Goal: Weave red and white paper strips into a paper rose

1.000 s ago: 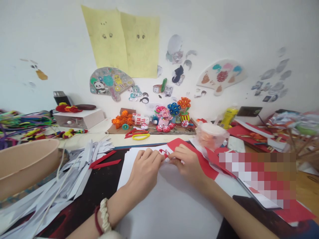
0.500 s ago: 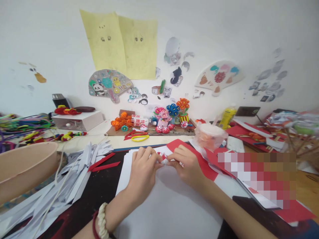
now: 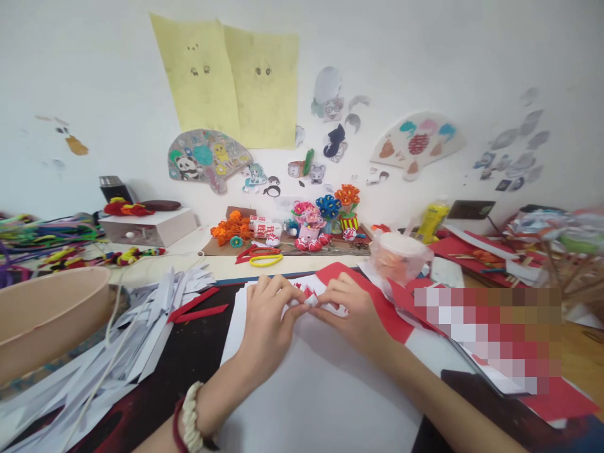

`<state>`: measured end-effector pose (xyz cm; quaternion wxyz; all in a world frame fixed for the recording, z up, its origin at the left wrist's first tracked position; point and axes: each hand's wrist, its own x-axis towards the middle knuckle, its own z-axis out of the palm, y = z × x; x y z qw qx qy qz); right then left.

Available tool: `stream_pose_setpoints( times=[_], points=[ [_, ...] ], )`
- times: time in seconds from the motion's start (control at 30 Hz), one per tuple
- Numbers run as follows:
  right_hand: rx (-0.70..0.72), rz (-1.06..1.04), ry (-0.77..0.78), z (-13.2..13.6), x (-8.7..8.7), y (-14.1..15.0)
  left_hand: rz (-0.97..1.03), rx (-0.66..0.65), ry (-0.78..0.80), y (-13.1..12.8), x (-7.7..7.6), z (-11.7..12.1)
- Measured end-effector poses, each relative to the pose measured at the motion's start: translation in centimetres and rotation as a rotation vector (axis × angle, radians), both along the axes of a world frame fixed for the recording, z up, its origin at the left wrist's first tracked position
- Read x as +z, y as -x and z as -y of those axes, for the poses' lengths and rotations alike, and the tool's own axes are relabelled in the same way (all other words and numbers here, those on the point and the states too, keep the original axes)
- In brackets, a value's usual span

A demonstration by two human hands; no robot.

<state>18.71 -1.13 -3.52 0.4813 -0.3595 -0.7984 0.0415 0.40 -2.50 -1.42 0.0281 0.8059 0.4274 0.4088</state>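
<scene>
Between my fingertips is a small folded red-and-white paper piece (image 3: 310, 297), held just above a stack of white paper (image 3: 349, 384). My left hand (image 3: 272, 318) pinches its left side with thumb and forefinger. On the other side, my right hand (image 3: 348, 311) grips it the same way, the two thumbs nearly meeting. Much of the piece is covered by the fingers, so its exact shape cannot be made out. Under and behind my right hand lies a red paper sheet (image 3: 399, 322). Two red paper strips (image 3: 201, 313) rest to the left of the stack.
A heap of white paper strips (image 3: 155, 327) lies left, beside a beige basin (image 3: 56, 308). Behind are flower crafts (image 3: 311, 220) and a yellow ring (image 3: 265, 260). A lidded plastic cup (image 3: 401, 258) and a yellow bottle (image 3: 434, 220) stand right.
Both hands have stayed over the paper stack while the small folded piece turned between the fingertips. My left fingers have shifted, with the thumb now further out along the piece.
</scene>
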Motion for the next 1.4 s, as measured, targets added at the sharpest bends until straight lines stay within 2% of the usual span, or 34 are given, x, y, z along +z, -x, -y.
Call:
stream_pose_setpoints(
  times=[0.3,0.53,0.8,0.97,1.2,1.27,1.4],
  points=[
    [0.133,-0.167,0.221,0.5,0.6,-0.2,0.075,-0.028,0.069,0.1,0.1,-0.3],
    [0.195,-0.229,0.294,0.4,0.8,-0.3,0.102,-0.036,0.133,0.0,0.1,-0.3],
    [0.115,-0.235,0.273,0.3,1.1,-0.2,0.116,-0.012,0.106,0.3,0.6,-0.3],
    [0.085,-0.183,0.267,0.1,0.6,-0.2,0.108,-0.024,0.110,0.3,0.4,-0.2],
    [-0.027,-0.031,0.018,-0.1,-0.4,0.0,0.086,-0.070,0.116,-0.4,0.1,-0.1],
    [-0.013,-0.014,0.022,-0.2,-0.3,-0.1,0.083,-0.088,0.119,-0.4,0.2,0.0],
    [0.085,-0.094,0.131,-0.2,0.2,-0.3,0.168,-0.121,0.141,0.2,0.8,-0.2]
  ],
)
